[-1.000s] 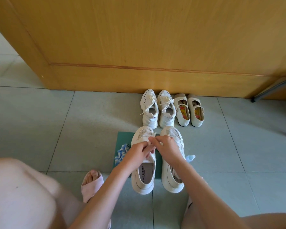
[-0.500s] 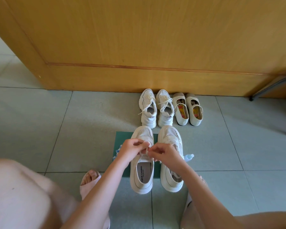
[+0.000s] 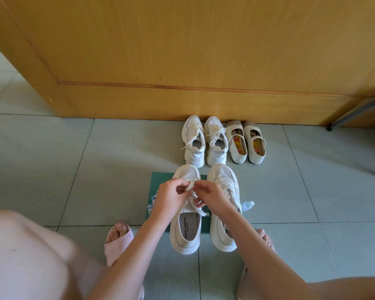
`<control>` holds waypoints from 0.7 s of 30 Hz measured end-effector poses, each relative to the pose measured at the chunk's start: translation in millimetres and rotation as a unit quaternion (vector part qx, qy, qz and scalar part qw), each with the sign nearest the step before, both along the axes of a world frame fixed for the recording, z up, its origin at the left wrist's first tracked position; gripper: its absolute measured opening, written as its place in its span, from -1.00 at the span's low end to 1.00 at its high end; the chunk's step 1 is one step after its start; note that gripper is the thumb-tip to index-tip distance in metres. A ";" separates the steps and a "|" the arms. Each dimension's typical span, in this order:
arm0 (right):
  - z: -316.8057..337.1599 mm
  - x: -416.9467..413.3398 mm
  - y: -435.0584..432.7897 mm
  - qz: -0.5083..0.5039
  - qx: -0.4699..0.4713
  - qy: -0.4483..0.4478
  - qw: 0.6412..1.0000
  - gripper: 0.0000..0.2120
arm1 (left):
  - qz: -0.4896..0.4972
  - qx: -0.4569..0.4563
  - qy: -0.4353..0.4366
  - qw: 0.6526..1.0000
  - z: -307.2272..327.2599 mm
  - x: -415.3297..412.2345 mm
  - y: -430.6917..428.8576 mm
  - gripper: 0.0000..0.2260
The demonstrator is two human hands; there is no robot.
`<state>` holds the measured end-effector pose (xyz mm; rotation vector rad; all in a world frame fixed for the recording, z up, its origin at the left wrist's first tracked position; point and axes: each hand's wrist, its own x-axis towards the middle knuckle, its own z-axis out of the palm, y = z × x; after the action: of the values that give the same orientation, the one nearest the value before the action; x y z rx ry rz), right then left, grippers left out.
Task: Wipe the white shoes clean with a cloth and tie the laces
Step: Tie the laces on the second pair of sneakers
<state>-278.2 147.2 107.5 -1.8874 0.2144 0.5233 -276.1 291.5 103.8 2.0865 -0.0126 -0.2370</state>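
- A foot in a pink slipper [image 3: 117,243] is closest, on the floor tiles.
- Just past it, the left shoe [image 3: 185,232] sits on a green mat [image 3: 158,180], in front of the person. The right shoe [image 3: 220,232] is right beside it.
- The left shoe's heel is near the person and its toe points away, to the wooden door [image 3: 182,50]. Its long side runs straight from near to far. The right shoe lies the same way.
- Both hands are over the top of the left shoe. A moment ago they pinched the lace [image 3: 192,199] low and close together. Now the left hand [image 3: 171,197] pinches a loop of lace and has lifted it up. The right hand [image 3: 212,194] pinches the lace next to it.
- I think this means a bow is being made. The knot is not done yet, because loose ends hang over the shoe's opening.
- A blue and white cloth [image 3: 152,204] peeks out by the left wrist. No hand holds it, so the wiping here looks finished.
- A small bottle [image 3: 247,205] lies just beside the right shoe.
- Farther off, laced sneakers [image 3: 204,141] and strap shoes [image 3: 246,144] stand by the door, toes toward it.
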 end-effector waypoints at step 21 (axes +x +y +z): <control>4.9 10.6 -29.5 -0.020 -0.359 -0.186 0.914 -0.80 | 0.062 -0.158 0.102 0.980 -5.3 -6.7 1.7 -0.87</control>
<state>-267.6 117.7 112.4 -2.6492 0.2066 0.0298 -282.8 293.3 98.5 1.7328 0.1917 -0.3489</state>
